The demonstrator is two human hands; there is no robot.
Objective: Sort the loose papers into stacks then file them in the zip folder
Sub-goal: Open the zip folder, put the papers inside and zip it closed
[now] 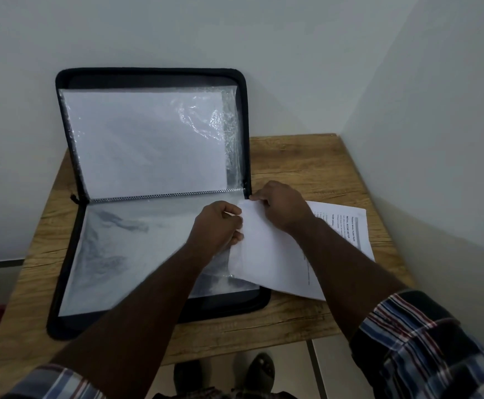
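Folder (pixel 154 82): open on my counter (pixel 307 156), back half leaning on the wall.
Left grip (pixel 217 226): pinching the plastic pocket (pixel 137 249).
Right grip (pixel 281 205): holding a white sheet (pixel 261 254) by its top corner.
Papers (pixel 341 226): at 3 o'clock of the folder.

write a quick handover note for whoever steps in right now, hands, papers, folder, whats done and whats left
Left hand: pinches the open edge of the lower plastic sleeve.
Right hand: grips the top corner of a white sheet, which is partly at the sleeve's mouth.
Zip folder: open on the wooden table, upper half leaning on the wall.
Done: the upper sleeve already holds paper.
Left: slide this sheet fully in, file the printed stack lying to the right, then zip the folder.
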